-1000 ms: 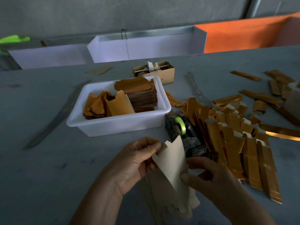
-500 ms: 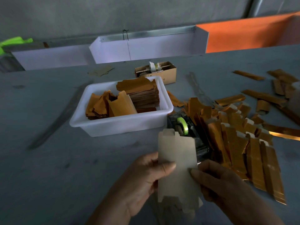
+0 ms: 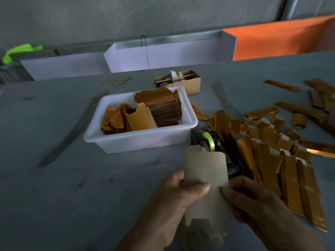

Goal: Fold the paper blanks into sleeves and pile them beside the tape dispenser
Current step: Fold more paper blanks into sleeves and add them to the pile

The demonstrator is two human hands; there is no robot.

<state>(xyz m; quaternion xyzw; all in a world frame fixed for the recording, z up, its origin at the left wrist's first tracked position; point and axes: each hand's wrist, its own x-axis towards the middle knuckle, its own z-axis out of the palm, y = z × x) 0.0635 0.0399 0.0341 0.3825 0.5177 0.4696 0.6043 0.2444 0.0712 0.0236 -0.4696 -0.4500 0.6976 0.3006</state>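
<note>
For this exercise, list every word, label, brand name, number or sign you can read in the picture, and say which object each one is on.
No readable text: none shows anywhere in the head view.
Paper blank, held by the left hand and right hand: plain face, no print.
Tape dispenser: no label legible.
White tub: unmarked.
Cardboard box: no print visible.
Folded sleeves: glossy orange, no print visible.

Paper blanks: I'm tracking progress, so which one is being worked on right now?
The flat blank held upright by both hands, plain grey-brown side showing; the others lie in the white tub.
</note>
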